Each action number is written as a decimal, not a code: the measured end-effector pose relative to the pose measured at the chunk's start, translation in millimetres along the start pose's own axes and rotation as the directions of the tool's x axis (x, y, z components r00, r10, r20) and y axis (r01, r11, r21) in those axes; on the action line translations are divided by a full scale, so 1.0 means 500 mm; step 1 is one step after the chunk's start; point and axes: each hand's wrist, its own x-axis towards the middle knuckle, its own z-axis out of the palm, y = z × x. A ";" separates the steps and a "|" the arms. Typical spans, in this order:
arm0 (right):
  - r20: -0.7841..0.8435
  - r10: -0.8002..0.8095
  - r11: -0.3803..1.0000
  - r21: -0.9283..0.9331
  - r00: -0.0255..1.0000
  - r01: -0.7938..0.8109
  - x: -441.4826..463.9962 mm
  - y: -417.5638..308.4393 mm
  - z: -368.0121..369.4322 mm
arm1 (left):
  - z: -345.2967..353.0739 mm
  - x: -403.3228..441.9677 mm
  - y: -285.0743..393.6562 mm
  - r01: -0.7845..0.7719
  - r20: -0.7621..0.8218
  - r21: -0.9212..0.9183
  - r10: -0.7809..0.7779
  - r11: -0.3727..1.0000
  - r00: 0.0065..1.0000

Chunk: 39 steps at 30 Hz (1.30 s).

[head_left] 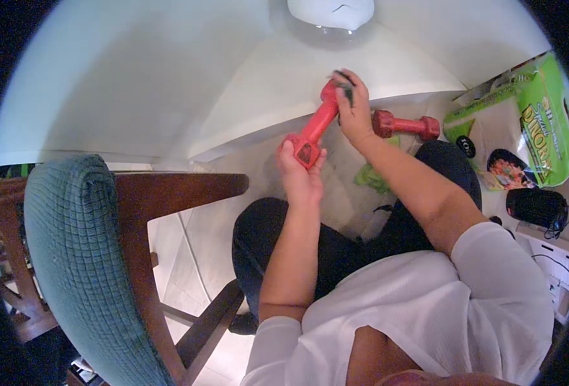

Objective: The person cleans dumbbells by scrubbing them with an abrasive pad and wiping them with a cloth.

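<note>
A red dumbbell (321, 121) is held up at a slant in front of me. My left hand (302, 172) is closed round its lower head, with the hexagonal end facing me. At the upper head is my right hand (355, 106), its fingers bent round a small dark green thing (345, 83) that is blurred and pressed against the dumbbell. A second red dumbbell (405, 125) lies on the floor to the right of my right hand. Some light green material (371, 179) lies on the floor below it.
A wooden chair with a teal cushion (82, 251) stands at left. On the right are a green food bag (545, 128), a black device (537, 209) and a white drawer unit (558, 257). A white rounded object (333, 11) is at the top, by the pale wall.
</note>
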 end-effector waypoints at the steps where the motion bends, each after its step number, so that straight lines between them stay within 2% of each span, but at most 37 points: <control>1: -0.091 0.139 0.986 0.106 0.986 -0.129 -0.017 -0.004 0.008 | 0.000 -0.002 -0.001 -0.013 0.006 -0.002 0.013 1.000 1.000; 3: -0.126 0.204 0.975 0.112 0.971 -0.191 -0.045 -0.014 0.022 | 0.001 -0.004 0.000 -0.042 0.022 -0.010 0.042 0.999 0.999; 5: -0.137 0.278 0.957 0.128 0.951 -0.261 -0.089 -0.045 0.025 | -0.004 0.004 -0.006 0.000 -0.004 -0.110 -0.001 0.994 1.000; 6: 0.091 0.396 0.904 0.138 0.914 -0.406 -0.124 -0.047 0.013 | -0.006 0.005 -0.008 0.025 -0.021 -0.153 -0.028 0.988 0.999; 7: 0.312 0.480 0.837 0.117 0.820 -0.535 -0.157 -0.042 -0.004 | -0.004 0.007 -0.006 0.048 -0.005 -0.173 -0.049 0.984 0.999; 8: 0.513 0.532 0.759 0.065 0.674 -0.648 -0.176 -0.031 -0.019 | -0.003 0.009 -0.005 0.072 0.013 -0.192 -0.071 0.979 0.997; 10: 0.488 0.450 0.843 0.043 0.748 -0.536 -0.164 -0.045 -0.058 | -0.009 0.013 0.000 0.101 0.037 -0.193 -0.095 0.976 0.995; 12: 0.119 0.427 0.904 -0.086 0.896 -0.420 -0.133 -0.047 -0.067 | -0.010 0.019 -0.001 0.108 0.033 -0.146 -0.104 0.983 0.994; 14: 0.081 0.309 0.951 -0.008 0.948 -0.310 -0.058 -0.031 -0.098 | -0.013 0.026 0.001 0.100 0.044 -0.118 -0.095 0.988 0.994; 15: 0.174 0.369 0.921 0.062 0.913 -0.384 -0.027 -0.041 -0.107 | -0.017 0.027 0.000 0.096 0.052 -0.105 -0.091 0.990 0.994; 16: 0.231 0.152 0.988 -0.075 0.961 -0.139 0.004 -0.058 -0.114 | -0.021 0.026 0.000 0.079 0.057 -0.091 -0.074 0.993 0.996; 17: 0.311 -0.062 0.974 -0.190 0.948 0.127 0.022 -0.069 -0.116 | -0.023 0.026 -0.002 0.061 0.066 -0.075 -0.056 0.995 0.996; 20: 0.492 -0.199 0.897 -0.257 0.848 0.359 0.013 -0.077 -0.088 | -0.021 0.025 -0.012 0.002 0.064 -0.031 0.000 1.000 0.998; 23: 0.441 -0.214 0.836 -0.378 0.872 0.397 -0.009 -0.075 -0.072 | -0.021 0.026 -0.018 -0.010 0.049 -0.026 0.011 1.000 0.999; 26: 0.476 -0.030 0.890 -0.387 0.879 0.240 -0.012 -0.086 -0.075 | -0.012 0.019 -0.019 -0.029 0.049 -0.023 0.030 0.999 0.998; 29: 0.516 0.033 0.897 -0.393 0.856 0.202 -0.014 -0.087 -0.066 | -0.006 0.010 -0.021 -0.044 0.059 -0.021 0.045 0.999 0.997; 35: 0.563 -0.182 0.925 -0.182 0.807 0.335 -0.043 -0.077 -0.053 | -0.012 0.023 -0.040 -0.031 0.063 -0.103 0.037 0.994 0.997; 38: 0.508 -0.037 0.924 -0.310 0.860 0.222 0.020 -0.058 -0.072 | -0.003 0.013 -0.031 -0.015 0.063 -0.082 0.020 0.997 0.998; 39: 0.503 -0.059 0.921 -0.306 0.862 0.242 0.018 -0.056 -0.069 | 0.004 0.012 -0.026 -0.020 0.063 -0.065 0.024 0.998 0.998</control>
